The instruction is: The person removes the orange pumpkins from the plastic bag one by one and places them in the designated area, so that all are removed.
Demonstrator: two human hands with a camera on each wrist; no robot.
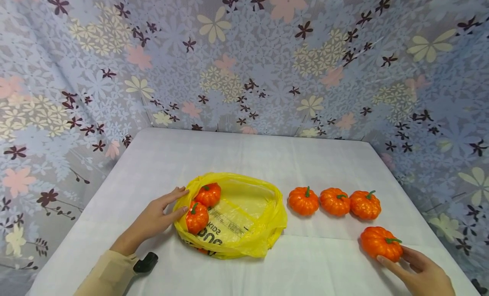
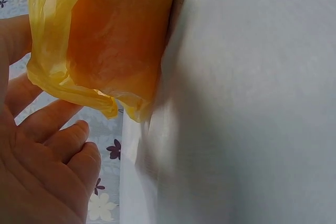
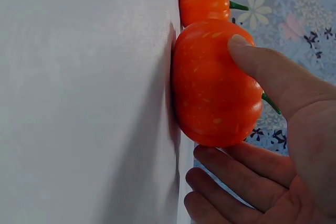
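A yellow plastic bag (image 1: 275, 228) lies with its mouth spread, printed lettering showing inside. Two small orange pumpkins (image 1: 197, 218) with green stems sit at its left side. My left hand (image 1: 158, 215) touches the bag's left rim, thumb and index finger apart; in the left wrist view the yellow film (image 2: 50, 40) covers their tips. On the table's right side, my right hand (image 1: 424, 272) holds another orange pumpkin (image 1: 380, 243), thumb on the near side and fingers around its right. In the right wrist view this pumpkin (image 3: 215, 87) appears to rest on the table.
Three more pumpkins (image 1: 335, 201) stand in a row between the bag and the right hand's pumpkin. White cloth (image 1: 244, 151) covers the table. Behind it hangs a flowered curtain (image 1: 244, 66). A black object (image 1: 146, 263) sits at the left wrist.
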